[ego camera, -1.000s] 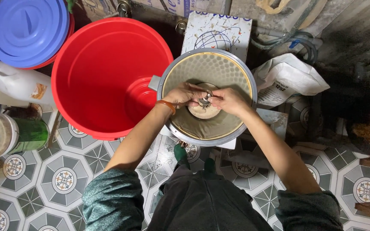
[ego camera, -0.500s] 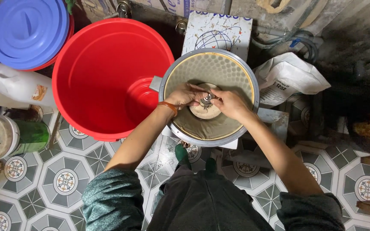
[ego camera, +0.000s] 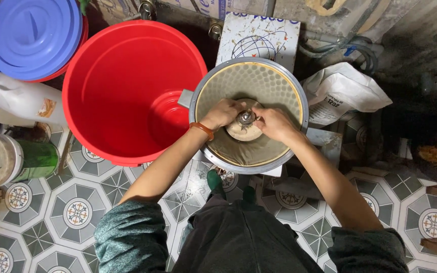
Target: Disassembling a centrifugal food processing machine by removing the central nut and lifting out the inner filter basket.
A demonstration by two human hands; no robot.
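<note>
A round metal drum [ego camera: 296,86] with a perforated beige inner wall stands on the floor before me. At the middle of its bottom sits a pale disc with a small metal knob [ego camera: 246,118]. My left hand [ego camera: 223,112] reaches into the drum, an orange band on its wrist, fingers closed on the knob's left side. From the right, my right hand [ego camera: 273,123] pinches the same knob. Both hands touch it at once.
A large empty red tub [ego camera: 127,81] stands to the left of the drum. A blue lid [ego camera: 34,35] covers another tub at top left, with a white jug [ego camera: 18,98] and a green can [ego camera: 13,162] below. A white sack [ego camera: 342,93] lies right. Patterned tiles cover the floor.
Both hands have stayed on the knob at the drum's centre, with only small shifts of the fingers around it. Nothing else has moved.
</note>
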